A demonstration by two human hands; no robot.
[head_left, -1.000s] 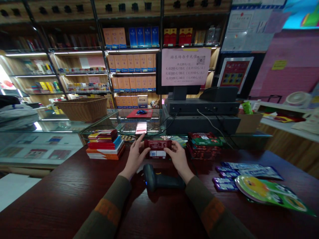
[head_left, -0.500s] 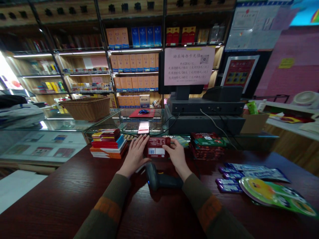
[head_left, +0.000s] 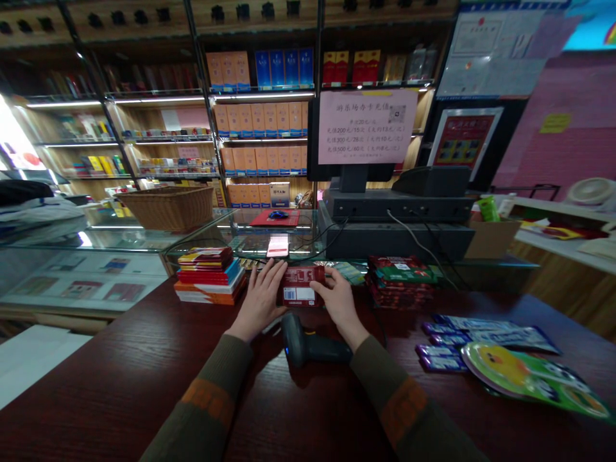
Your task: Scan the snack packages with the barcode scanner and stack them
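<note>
A dark red packet [head_left: 299, 282] with a white label and barcode lies near the far side of the counter, between my hands. My right hand [head_left: 337, 298] grips its right edge, the thumb on top and the fingers behind. My left hand [head_left: 262, 295] rests against the left edge with its fingers stretched out flat. Whether more packets lie beneath is hidden. Just nearer to me, a black handheld barcode scanner [head_left: 312, 346] lies on its side, its handle pointing right, close to my right wrist.
Stacked small boxes [head_left: 210, 279] stand left of my hands, dark red and green packets [head_left: 402, 279] to the right. Purple-wrapped bars [head_left: 481, 333] and a green toy pack [head_left: 539, 378] lie further right. Behind are a phone [head_left: 278, 247], a monitor [head_left: 366, 131] and a wicker basket [head_left: 168, 208].
The red packet and my right hand have shifted very slightly left and tilted a little. My left hand stays nearly still at the packet's left edge; the scanner has not moved.
</note>
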